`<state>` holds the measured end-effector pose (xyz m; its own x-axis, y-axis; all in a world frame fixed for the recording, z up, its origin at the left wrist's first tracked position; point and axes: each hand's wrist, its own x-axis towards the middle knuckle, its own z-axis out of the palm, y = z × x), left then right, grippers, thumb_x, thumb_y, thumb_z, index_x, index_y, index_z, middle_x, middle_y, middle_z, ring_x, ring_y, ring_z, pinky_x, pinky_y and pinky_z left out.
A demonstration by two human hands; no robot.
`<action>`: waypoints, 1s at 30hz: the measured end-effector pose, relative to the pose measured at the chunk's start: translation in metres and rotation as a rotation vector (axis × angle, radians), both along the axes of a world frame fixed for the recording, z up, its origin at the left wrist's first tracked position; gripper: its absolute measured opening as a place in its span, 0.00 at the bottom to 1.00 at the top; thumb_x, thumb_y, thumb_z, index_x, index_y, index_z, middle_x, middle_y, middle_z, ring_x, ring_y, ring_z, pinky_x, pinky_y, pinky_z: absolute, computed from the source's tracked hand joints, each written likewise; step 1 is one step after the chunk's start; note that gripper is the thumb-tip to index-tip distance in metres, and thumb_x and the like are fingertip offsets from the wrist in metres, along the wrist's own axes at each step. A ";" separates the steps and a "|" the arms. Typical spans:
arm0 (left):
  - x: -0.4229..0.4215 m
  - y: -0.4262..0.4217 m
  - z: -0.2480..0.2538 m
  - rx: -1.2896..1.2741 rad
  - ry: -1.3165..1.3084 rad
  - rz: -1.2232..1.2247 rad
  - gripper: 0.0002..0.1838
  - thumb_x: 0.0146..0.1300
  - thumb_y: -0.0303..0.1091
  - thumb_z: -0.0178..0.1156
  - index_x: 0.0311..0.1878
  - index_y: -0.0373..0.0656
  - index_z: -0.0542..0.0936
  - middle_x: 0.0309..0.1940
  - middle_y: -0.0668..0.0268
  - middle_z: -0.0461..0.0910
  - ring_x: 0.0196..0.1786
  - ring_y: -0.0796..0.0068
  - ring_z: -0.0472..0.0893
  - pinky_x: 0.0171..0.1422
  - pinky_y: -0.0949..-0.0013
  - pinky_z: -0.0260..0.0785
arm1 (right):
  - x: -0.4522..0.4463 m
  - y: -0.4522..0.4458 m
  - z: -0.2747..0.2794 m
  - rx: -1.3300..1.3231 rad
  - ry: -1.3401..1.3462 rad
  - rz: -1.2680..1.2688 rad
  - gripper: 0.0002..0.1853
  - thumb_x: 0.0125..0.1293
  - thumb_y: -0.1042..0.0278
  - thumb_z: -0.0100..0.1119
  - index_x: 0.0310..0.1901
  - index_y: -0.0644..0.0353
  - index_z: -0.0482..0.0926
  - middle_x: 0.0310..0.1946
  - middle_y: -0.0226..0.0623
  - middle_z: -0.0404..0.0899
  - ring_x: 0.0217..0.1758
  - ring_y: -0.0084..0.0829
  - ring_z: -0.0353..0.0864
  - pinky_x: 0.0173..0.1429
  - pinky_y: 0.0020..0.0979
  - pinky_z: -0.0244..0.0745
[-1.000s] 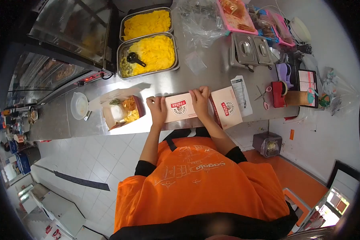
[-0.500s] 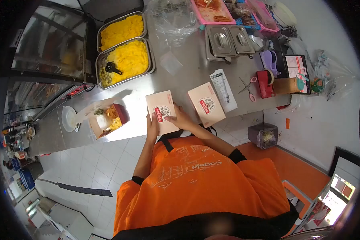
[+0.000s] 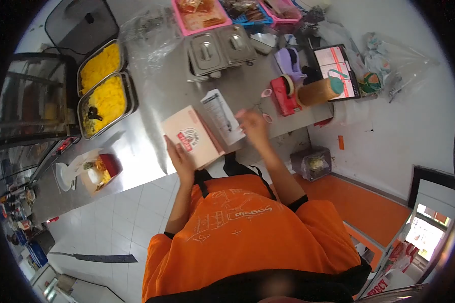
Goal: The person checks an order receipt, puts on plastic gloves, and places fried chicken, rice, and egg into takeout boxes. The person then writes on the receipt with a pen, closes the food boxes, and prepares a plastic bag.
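A pale takeaway box [image 3: 187,132] with a red and black printed logo stands at the counter's front edge. My left hand [image 3: 181,159] grips its left side, the fingers lying along the cardboard. A second box edge [image 3: 213,132] shows tight against the right of it, mostly hidden. My right hand [image 3: 254,126] is off the boxes, over the right edge of a printed paper slip [image 3: 220,115]. Its fingers are curled and blurred, so whether they hold anything is unclear. Scissors with pink handles [image 3: 266,105] lie just beyond that hand.
An open box of rice and food [image 3: 102,171] sits left on the steel counter [image 3: 151,101]. Behind are trays of yellow food [image 3: 108,98] and lidded steel containers [image 3: 207,53]. A red tape dispenser [image 3: 286,103], a bottle [image 3: 316,93] and a tablet [image 3: 333,58] stand right.
My right hand has left the held box and moved right to the paper slip. The two boxes, apart before, are now together. The view has shifted to the right.
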<state>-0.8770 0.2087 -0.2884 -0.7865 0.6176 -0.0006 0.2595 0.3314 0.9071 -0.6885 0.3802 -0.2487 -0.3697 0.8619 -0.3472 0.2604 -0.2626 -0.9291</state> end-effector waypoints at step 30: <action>-0.033 -0.031 0.012 0.097 -0.579 0.131 0.08 0.62 0.25 0.59 0.40 0.30 0.81 0.36 0.59 0.83 0.38 0.74 0.82 0.46 0.70 0.77 | -0.094 0.006 0.064 -0.237 0.028 0.829 0.13 0.62 0.68 0.62 0.47 0.60 0.77 0.22 0.30 0.76 0.13 0.18 0.69 0.15 0.23 0.65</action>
